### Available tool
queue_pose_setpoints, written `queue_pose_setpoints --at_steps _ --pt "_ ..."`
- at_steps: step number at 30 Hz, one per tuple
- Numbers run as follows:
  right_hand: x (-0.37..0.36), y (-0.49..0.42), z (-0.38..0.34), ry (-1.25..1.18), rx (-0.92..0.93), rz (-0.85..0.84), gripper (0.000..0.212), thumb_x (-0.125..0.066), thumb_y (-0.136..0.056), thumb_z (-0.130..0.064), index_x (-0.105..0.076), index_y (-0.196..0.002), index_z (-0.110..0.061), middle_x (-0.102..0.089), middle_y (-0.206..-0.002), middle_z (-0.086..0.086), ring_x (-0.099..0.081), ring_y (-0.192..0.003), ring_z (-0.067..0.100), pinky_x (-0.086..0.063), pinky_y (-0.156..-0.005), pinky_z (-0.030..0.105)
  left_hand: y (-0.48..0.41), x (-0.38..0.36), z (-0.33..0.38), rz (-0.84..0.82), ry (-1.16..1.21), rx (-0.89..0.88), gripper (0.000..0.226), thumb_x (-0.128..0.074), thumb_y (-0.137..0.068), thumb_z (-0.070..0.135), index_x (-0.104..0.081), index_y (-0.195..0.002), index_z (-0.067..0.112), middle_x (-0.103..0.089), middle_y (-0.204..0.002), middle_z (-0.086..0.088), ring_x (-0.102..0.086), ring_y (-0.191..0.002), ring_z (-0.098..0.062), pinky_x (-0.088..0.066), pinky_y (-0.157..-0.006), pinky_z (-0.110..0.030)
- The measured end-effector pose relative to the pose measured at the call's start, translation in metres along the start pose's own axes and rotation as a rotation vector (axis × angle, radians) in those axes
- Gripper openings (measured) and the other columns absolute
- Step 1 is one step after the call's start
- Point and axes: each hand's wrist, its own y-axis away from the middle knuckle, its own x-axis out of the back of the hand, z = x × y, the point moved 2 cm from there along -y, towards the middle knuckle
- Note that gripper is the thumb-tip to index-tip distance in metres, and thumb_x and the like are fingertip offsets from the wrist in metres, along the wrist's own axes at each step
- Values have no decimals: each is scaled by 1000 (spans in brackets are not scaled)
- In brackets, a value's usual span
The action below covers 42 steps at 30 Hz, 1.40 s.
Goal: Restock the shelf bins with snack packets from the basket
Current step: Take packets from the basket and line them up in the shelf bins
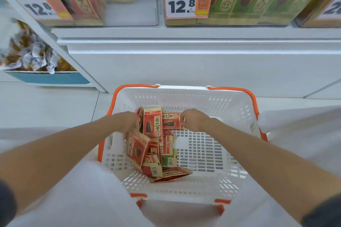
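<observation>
The basket (184, 97) holds red packets (137, 150) and one green packet (168, 160). The right hand (193, 120) pinches one red packet (171, 120); the left hand (130, 121) is among them, its grip I cannot tell.

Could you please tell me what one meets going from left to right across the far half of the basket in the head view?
Left orange handle → left hand → upright red packet → sideways red packet, pinched at its edge → right hand → right orange handle.
</observation>
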Motion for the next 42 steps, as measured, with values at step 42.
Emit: queue_pose_setpoints --at_steps 42 --pt "274 86 -176 -723 697 1088 36 -63 -84 6 -50 -92 -27 -66 -85 -4 -66 -81 13 -54 -78 36 163 226 -11 1393 874 -579 41 -60 -95 18 -56 -135 21 -65 -122 7 -59 -107 2 -45 -92 -15"
